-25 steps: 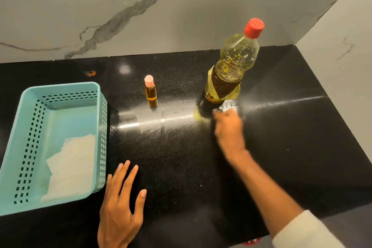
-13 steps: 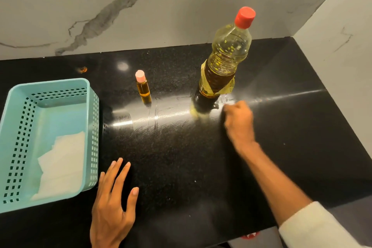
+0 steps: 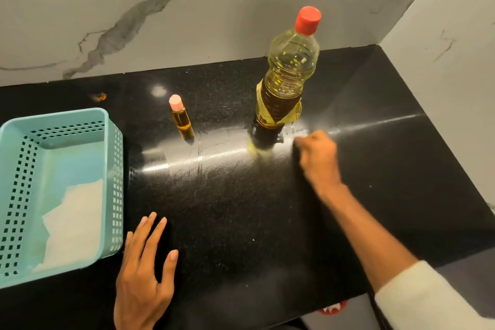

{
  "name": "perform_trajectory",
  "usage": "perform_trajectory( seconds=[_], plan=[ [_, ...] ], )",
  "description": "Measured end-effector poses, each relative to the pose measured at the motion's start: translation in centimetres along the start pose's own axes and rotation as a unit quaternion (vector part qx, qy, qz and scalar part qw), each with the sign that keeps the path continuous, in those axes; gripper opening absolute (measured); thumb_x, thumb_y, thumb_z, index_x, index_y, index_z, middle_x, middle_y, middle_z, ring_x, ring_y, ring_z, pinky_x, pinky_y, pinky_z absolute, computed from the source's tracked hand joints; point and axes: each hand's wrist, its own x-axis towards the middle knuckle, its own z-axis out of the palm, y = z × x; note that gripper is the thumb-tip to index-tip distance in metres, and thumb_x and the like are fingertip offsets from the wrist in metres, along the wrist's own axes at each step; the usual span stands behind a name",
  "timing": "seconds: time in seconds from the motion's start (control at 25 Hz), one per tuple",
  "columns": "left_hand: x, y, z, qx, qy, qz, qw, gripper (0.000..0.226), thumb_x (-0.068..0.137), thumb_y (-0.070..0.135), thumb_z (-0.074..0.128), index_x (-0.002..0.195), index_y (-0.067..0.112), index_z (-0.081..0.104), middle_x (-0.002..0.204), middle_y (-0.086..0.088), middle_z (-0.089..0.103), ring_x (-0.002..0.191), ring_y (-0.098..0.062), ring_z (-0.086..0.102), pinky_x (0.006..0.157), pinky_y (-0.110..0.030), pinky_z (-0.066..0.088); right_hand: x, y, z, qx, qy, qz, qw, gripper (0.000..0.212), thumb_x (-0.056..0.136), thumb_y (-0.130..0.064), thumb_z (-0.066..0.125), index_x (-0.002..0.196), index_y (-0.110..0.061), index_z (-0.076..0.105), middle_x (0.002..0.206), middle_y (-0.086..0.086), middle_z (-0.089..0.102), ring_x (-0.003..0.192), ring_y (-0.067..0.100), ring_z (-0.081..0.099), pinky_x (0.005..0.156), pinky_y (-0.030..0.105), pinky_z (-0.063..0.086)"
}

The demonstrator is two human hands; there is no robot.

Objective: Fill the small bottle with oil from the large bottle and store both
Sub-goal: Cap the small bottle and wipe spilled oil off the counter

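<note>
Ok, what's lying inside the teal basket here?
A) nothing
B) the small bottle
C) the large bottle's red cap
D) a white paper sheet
D: a white paper sheet lies on the floor of the teal basket; both bottles stand outside it on the counter.

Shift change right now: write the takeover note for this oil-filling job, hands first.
Left hand: open, flat on the black counter, holding nothing.
Right hand: curled loosely, blurred, just right of the large bottle base, not gripping it.
Large bottle: upright, red cap on, partly full.
Small bottle: upright to its left, pink cap on, amber oil inside.
Teal basket: at the left edge, holding only a white paper.
Done: filling appears finished, both bottles capped.
Left: put both bottles in the basket, if that is the storage spot.
</note>
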Motion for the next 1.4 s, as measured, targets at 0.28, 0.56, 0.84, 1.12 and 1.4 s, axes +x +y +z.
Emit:
perform_trajectory(
  seconds=[0.28, 0.56, 0.84, 1.12, 1.4],
  plan=[
    [-0.1, 0.0, 0.2, 0.009, 0.010, -0.004, 1.000, 0.073, 0.100, 0.061, 0.027, 0.145, 0.007, 0.049, 0.159, -0.004, 0.037, 0.152, -0.020, 0.027, 0.121, -0.050, 0.024, -1.5, 4.9, -3.0, -0.015, -0.011, -0.076, 0.997, 0.017, 0.084, 0.001, 0.065, 0.094, -0.006, 0.077, 0.073, 0.014, 0.059, 0.065, 0.032, 0.060, 0.064, 0.036, 0.049],
    [0.1, -0.1, 0.0, 0.054, -0.029, -0.005, 0.998, 0.074, 0.102, 0.060, 0.021, 0.156, 0.011, 0.028, 0.167, -0.002, 0.021, 0.156, -0.021, 0.013, 0.127, -0.034, 0.005, -7.0, -10.2, 3.3, 0.110, -0.110, -0.082, 0.984, 0.010, 0.092, -0.016, 0.056, 0.088, -0.013, 0.064, 0.075, -0.009, 0.047, 0.067, 0.001, 0.045, 0.062, 0.017, 0.034],
    [1.0, 0.3, -0.4, 0.023, -0.019, 0.025, 0.999, 0.065, 0.105, 0.052, 0.023, 0.157, 0.014, 0.025, 0.167, 0.001, 0.021, 0.156, -0.016, 0.015, 0.125, -0.020, 0.009, -6.3, -5.2, 1.8, 0.061, -0.035, -0.144, 0.987, 0.014, 0.088, -0.004, 0.065, 0.101, -0.006, 0.072, 0.079, 0.006, 0.052, 0.068, 0.020, 0.051, 0.062, 0.042, 0.052],
    [0.7, -0.2, -0.3, -0.068, 0.020, 0.023, 0.997, 0.064, 0.105, 0.048, 0.026, 0.156, 0.008, 0.028, 0.166, 0.000, 0.025, 0.154, -0.017, 0.023, 0.124, -0.026, 0.021, -13.3, -17.6, 3.7, 0.134, -0.204, -0.227, 0.943, 0.013, 0.096, -0.018, 0.057, 0.103, -0.011, 0.064, 0.086, 0.002, 0.052, 0.077, 0.013, 0.050, 0.064, 0.029, 0.046],
    [1.0, -0.4, -0.2, -0.090, 0.017, 0.023, 0.996, 0.068, 0.104, 0.052, 0.027, 0.159, 0.011, 0.021, 0.168, 0.003, 0.020, 0.155, -0.017, 0.020, 0.125, -0.026, 0.018, -2.5, -7.6, 3.6, 0.055, -0.007, 0.032, 0.998, 0.019, 0.095, -0.012, 0.056, 0.098, -0.004, 0.072, 0.081, 0.006, 0.051, 0.069, 0.017, 0.050, 0.065, 0.037, 0.048]
  ],
)
